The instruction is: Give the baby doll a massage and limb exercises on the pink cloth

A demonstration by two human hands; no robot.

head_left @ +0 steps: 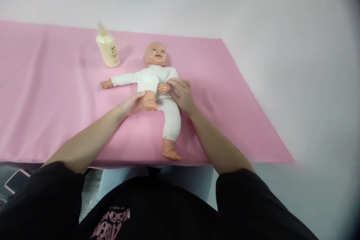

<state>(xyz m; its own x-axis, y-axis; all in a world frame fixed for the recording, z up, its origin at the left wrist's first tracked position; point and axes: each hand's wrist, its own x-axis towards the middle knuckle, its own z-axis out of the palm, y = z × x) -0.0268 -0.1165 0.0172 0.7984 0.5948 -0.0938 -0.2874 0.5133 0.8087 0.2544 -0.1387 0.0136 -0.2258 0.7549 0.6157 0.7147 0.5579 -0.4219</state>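
A baby doll (153, 78) in a white cloth body lies on its back, its head toward the far side of the table. My left hand (135, 103) is closed round the doll's bent leg at the ankle, with the thumb on top and the other fingers hidden beneath the foot. At the doll's other side, my right hand (181, 93) grips its forearm near the wrist, and that arm is bent across the belly. The doll's other leg lies straight toward me, and its other arm stretches out to the left.
A pale yellow pump bottle (108, 49) stands beyond the doll on the left. Pink cloth (225, 120) covers the table, whose near edge runs just in front of me. White wall rises behind and to the right. A phone (17, 181) lies below the table at lower left.
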